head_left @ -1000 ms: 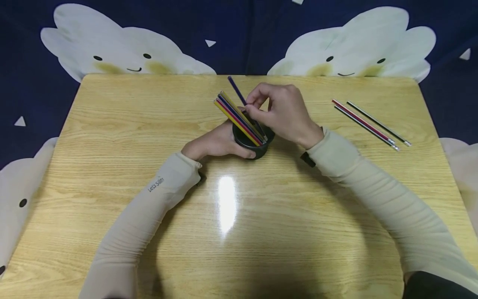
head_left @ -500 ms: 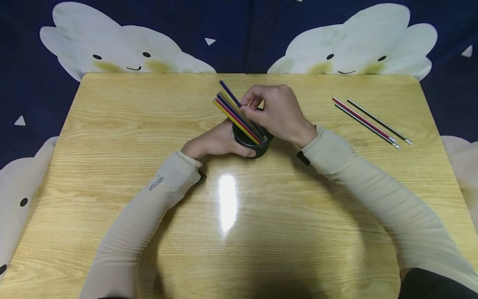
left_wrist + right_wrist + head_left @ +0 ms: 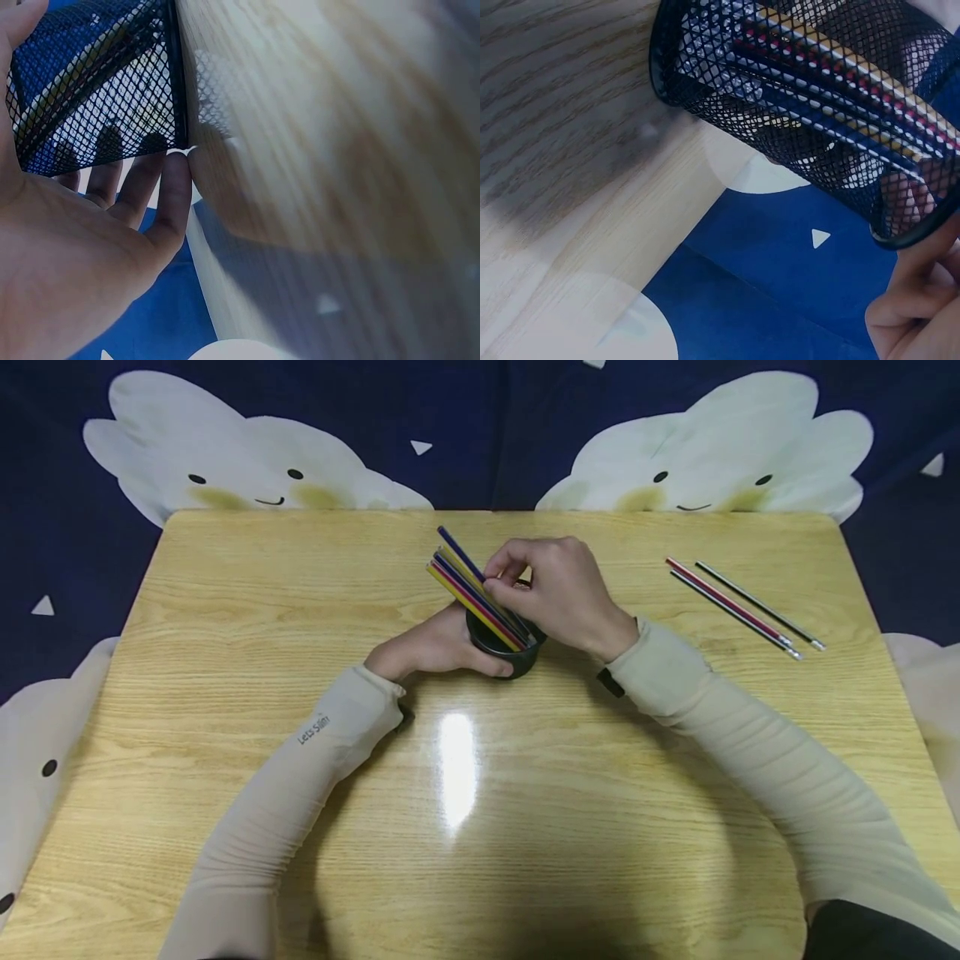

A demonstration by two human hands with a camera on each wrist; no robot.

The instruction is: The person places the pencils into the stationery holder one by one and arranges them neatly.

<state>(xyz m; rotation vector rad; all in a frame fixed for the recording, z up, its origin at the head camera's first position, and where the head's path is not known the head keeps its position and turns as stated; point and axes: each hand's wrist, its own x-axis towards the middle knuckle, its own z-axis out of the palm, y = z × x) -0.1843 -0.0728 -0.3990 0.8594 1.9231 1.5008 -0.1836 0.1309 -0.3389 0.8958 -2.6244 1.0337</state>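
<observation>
A black mesh pencil cup point(image 3: 517, 663) stands on the wooden table, with several pencils point(image 3: 480, 602) in yellow, red and blue leaning to the left inside it. My left hand point(image 3: 442, 642) wraps round the cup's left side, thumb in front; in the left wrist view its fingers point(image 3: 174, 191) curl behind the mesh point(image 3: 112, 97). Over the rim, my right hand point(image 3: 566, 589) pinches a dark blue pencil point(image 3: 459, 550) between thumb and forefinger. That pencil's lower part is inside the cup. Through the mesh point(image 3: 802, 150) in the right wrist view, the pencils lie slanted together.
On the table's right side lie a red pencil point(image 3: 720, 596) and two black ones, the outer black pencil point(image 3: 757, 603) a little apart. A dark blue cloth with white clouds point(image 3: 705, 452) hangs behind the table's back edge point(image 3: 300, 512).
My right hand has shifted slightly left and lowered the blue pencil deeper into the cup, closer to the other pencils. My left hand stays on the cup.
</observation>
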